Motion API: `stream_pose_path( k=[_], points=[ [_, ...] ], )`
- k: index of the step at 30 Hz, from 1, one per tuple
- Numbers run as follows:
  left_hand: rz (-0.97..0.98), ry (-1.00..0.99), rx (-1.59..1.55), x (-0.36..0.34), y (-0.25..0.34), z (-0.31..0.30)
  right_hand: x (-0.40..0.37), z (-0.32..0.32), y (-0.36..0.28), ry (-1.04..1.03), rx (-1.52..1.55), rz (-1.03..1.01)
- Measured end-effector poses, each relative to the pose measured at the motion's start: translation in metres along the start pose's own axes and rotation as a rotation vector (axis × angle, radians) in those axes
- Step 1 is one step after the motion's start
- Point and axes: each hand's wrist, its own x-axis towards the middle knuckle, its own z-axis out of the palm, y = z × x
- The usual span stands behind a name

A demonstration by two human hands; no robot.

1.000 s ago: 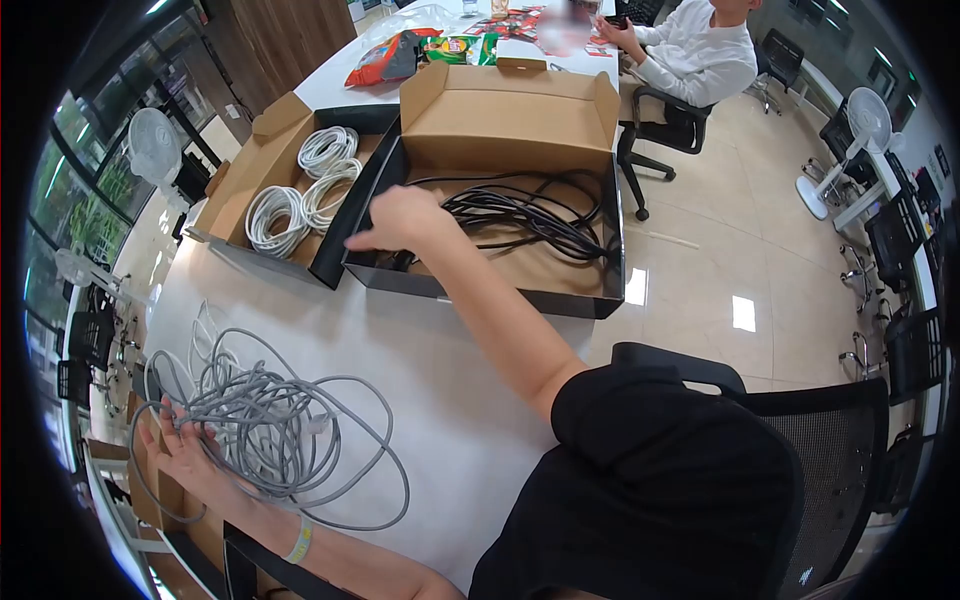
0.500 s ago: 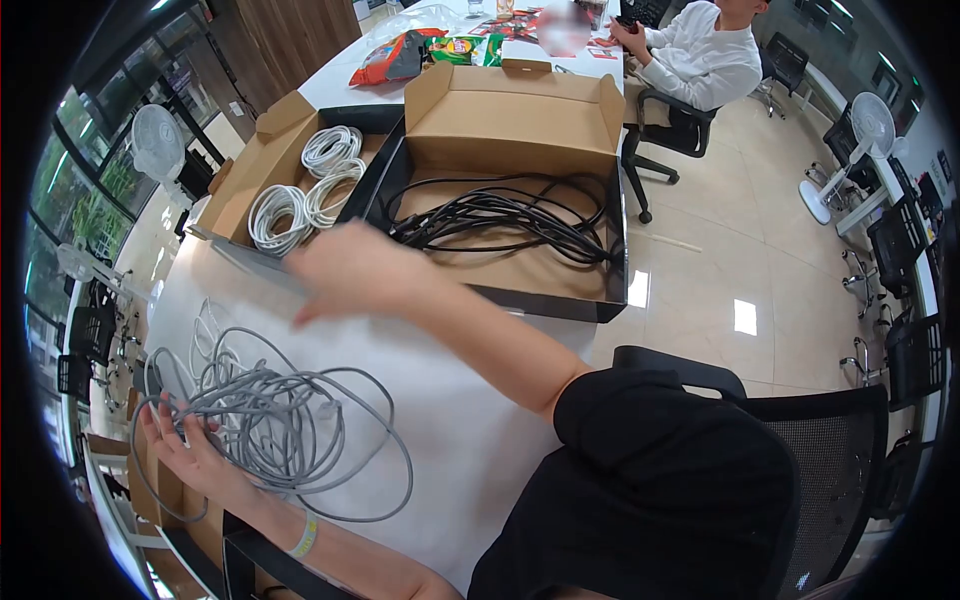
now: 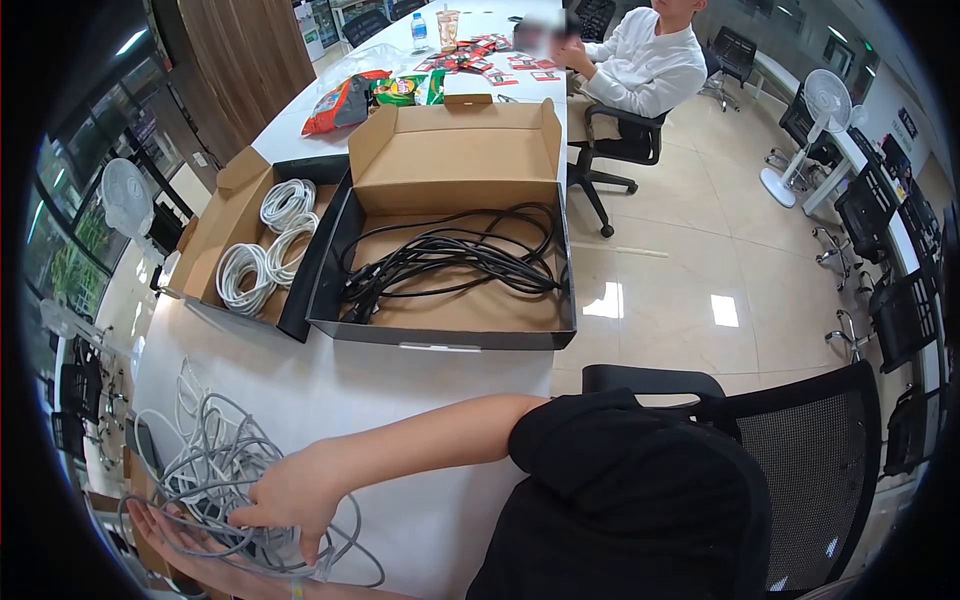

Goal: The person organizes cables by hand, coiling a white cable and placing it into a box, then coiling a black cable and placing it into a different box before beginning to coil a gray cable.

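Observation:
A loose tangle of grey cable [image 3: 215, 465] lies on the near left of the white table. My left hand [image 3: 180, 540] is at its lower left edge, palm up with fingers stretched out, and loops of the cable cross over it. Above the tangle, my right hand [image 3: 305, 490] points downward, its thumb and a finger apart and touching the strands. Part of its fingers is hidden among the loops. Paler, whitish strands [image 3: 190, 390] stick out at the far side of the tangle.
An open box [image 3: 450, 335] holds bundled black cables [image 3: 460, 255]. Left of it, another open box [image 3: 300, 320] holds coiled white cables [image 3: 245, 280]. Snack bags [image 3: 345, 100], a bottle [image 3: 419, 32] and red packets stand farther back. A seated person in a white shirt [image 3: 645, 65] is beyond.
My right hand has swung from beside the boxes down onto the grey cable tangle. My left hand stays under the loops. The view has shifted, so the boxes appear lower and farther left.

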Motion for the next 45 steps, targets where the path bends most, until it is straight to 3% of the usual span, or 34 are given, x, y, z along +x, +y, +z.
stream_pose_path(
  k=[3, 5, 6, 8, 12, 15, 17, 18, 19, 20, 21, 23, 24, 25, 27, 29, 30, 31, 32, 33, 34, 36, 38, 39, 40, 43, 45],
  points=[
    [-0.032, 0.032, -0.098, -0.001, -0.019, 0.002, -0.008, -0.011, -0.004, 0.011, 0.001, -0.017],
    [0.308, -0.058, -0.267, 0.009, -0.06, -0.006, -0.014, -0.012, -0.011, 0.05, -0.023, -0.032],
    [0.308, -0.061, -0.265, 0.015, -0.061, -0.009, -0.015, -0.013, -0.019, 0.063, -0.045, 0.006],
    [-0.244, -0.142, -0.587, 0.026, -0.058, -0.019, -0.013, -0.01, -0.026, 0.076, -0.062, 0.041],
    [-0.252, -0.052, -0.727, 0.012, -0.026, -0.009, 0.0, 0.012, -0.032, 0.249, -0.12, -0.052],
    [-0.304, -0.049, -0.707, 0.025, -0.043, -0.028, 0.0, 0.005, -0.032, 0.291, -0.027, -0.113],
    [-0.306, -0.031, -0.499, 0.035, -0.062, -0.037, 0.0, -0.008, -0.028, 0.279, 0.062, -0.141],
    [-0.301, -0.032, -0.496, 0.031, -0.058, -0.031, 0.004, -0.012, -0.02, 0.421, 0.25, -0.302],
    [-0.144, -0.096, -0.463, 0.024, -0.056, -0.025, 0.006, -0.016, -0.011, 0.561, 0.441, -0.462],
    [0.012, -0.159, -0.43, 0.016, -0.047, -0.015, 0.005, -0.022, -0.002, 0.575, 0.602, -0.347],
    [0.013, -0.161, -0.429, 0.006, -0.025, -0.001, 0.003, -0.027, 0.006, 0.584, 0.762, -0.228],
    [-0.18, -0.312, 0.008, -0.011, 0.016, 0.021, -0.005, -0.041, 0.013, 0.786, 1.073, -0.225],
    [-0.136, -0.386, 0.07, -0.002, -0.004, 0.026, -0.006, -0.045, 0.017, 0.784, 1.071, -0.224],
    [-0.135, -0.383, 0.068, -0.006, -0.024, 0.026, -0.005, -0.048, 0.021, 0.903, 1.037, -0.197],
    [0.256, -0.754, 0.145, -0.029, -0.029, 0.037, -0.006, -0.048, 0.029, 1.016, 1.001, -0.169],
    [0.328, -0.755, 0.227, -0.058, -0.024, 0.052, -0.01, -0.045, 0.036, 1.069, 0.514, -0.082],
    [0.4, -0.758, 0.312, -0.067, -0.017, 0.058, -0.014, -0.047, 0.037, 1.062, 0.52, -0.085],
    [0.394, -0.746, 0.321, -0.067, -0.008, 0.063, -0.019, -0.052, 0.039, 0.917, 0.393, -0.019],
    [0.322, -0.903, 0.369, -0.062, 0.003, 0.066, -0.024, -0.057, 0.038, 0.764, 0.27, 0.038],
    [0.236, -1.049, 0.42, -0.06, 0.013, 0.067, -0.03, -0.062, 0.034, 0.748, 0.274, 0.063],
    [0.326, -0.889, 0.32, -0.068, 0.013, 0.073, -0.035, -0.066, 0.031, 0.724, 0.287, 0.085],
    [0.411, -0.833, 0.393, -0.066, 0.012, 0.07, -0.04, -0.068, 0.042, 0.743, 0.102, 0.033],
    [0.277, -0.745, 0.223, -0.068, 0.017, 0.075, -0.05, -0.076, 0.038, 0.617, -0.056, 0.193],
    [0.338, -0.683, 0.225, -0.067, 0.013, 0.076, -0.053, -0.076, 0.042, 0.588, -0.113, 0.218],
    [0.404, -0.626, 0.229, -0.065, 0.008, 0.075, -0.057, -0.084, 0.029, 0.479, -0.148, 0.372],
    [0.501, -0.548, 0.239, -0.064, 0.005, 0.077, -0.061, -0.082, 0.025, 0.589, -0.271, 0.37],
    [0.397, -0.574, 0.237, -0.066, 0.007, 0.076, -0.064, -0.077, 0.026, 0.78, -0.374, 0.274]
  ],
)
